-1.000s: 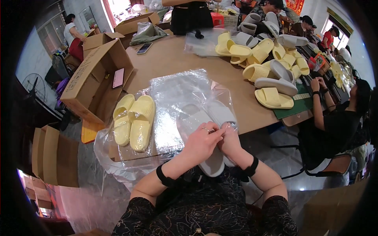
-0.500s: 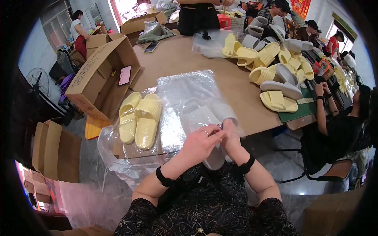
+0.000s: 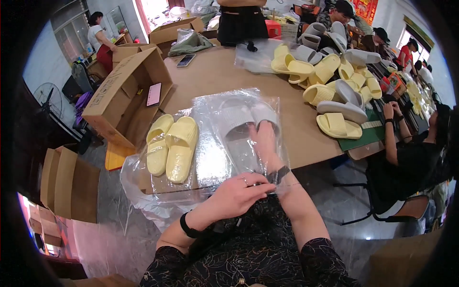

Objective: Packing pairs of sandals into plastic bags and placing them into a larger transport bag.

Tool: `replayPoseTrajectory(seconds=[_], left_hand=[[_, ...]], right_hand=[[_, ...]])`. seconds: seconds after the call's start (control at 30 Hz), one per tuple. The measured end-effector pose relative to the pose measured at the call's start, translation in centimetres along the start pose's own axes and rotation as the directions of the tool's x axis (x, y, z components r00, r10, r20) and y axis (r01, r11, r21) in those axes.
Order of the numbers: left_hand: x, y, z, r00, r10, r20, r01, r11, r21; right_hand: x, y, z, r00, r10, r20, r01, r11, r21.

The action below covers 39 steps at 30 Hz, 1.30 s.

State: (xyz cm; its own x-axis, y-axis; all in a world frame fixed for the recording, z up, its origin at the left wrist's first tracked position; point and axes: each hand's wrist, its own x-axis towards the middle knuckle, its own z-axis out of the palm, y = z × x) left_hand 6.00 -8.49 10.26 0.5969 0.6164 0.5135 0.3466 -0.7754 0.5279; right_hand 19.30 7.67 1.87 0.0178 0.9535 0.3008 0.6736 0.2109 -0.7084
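Observation:
A pair of grey slide slippers [image 3: 236, 119] lies inside a clear plastic bag [image 3: 284, 150] at the table's near edge. My right hand [image 3: 264, 141] reaches into this bag, its fingers closed at the strap of the right-hand slipper and partly hidden by it. At the bag's near end, my left hand [image 3: 241, 191] pinches the plastic beside my right wrist. Beneath and to the left is a shiny stack of clear bags [image 3: 206, 155]. Left of that, a pair of yellow slide slippers [image 3: 179, 143] sits in clear plastic.
An open cardboard box [image 3: 122, 93] lies on its side at left, a pink card [image 3: 153, 94] inside. A phone [image 3: 186, 60] rests behind it. Loose yellow and grey slippers [image 3: 330, 91] are heaped at right. A co-worker [image 3: 406, 148] sits beyond them; another person [image 3: 242, 24] stands opposite.
My right hand has pushed forward into the bag, carrying the grey slippers away from me and deeper inside. My left hand has moved slightly nearer to me, at the bag's near end.

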Motion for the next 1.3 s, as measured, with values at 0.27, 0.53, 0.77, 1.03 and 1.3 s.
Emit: replayPoseTrajectory(seconds=[0.27, 0.53, 0.77, 1.03, 1.3], left_hand=[[0.0, -4.1, -3.6, 0.830, -0.555, -0.051, 0.555, 0.832, -0.021], [7.9, -13.7, 1.5, 0.595, -0.743, -0.306, 0.771, 0.421, 0.478], [9.8, -18.2, 6.2, 0.514, -0.769, -0.381, 0.818, 0.305, 0.488], [9.4, -18.3, 3.6, 0.513, -0.654, -0.556, 0.846, 0.496, 0.198], [2.9, -10.5, -11.2, 0.494, -0.473, -0.729, 0.811, 0.553, 0.190]], right_hand=[[-11.8, 1.5, -3.6, 0.840, -0.466, 0.276, 0.464, 0.882, 0.077], [-9.7, 1.7, -15.2, 0.973, -0.206, 0.099, 0.170, 0.942, 0.288], [-6.9, 9.4, -7.9, 0.914, -0.378, 0.149, 0.379, 0.925, 0.020], [-7.6, 8.5, -7.2, 0.959, -0.273, 0.076, 0.275, 0.961, -0.022], [-8.0, 9.2, -6.6, 0.958, -0.287, 0.026, 0.286, 0.958, 0.040]])
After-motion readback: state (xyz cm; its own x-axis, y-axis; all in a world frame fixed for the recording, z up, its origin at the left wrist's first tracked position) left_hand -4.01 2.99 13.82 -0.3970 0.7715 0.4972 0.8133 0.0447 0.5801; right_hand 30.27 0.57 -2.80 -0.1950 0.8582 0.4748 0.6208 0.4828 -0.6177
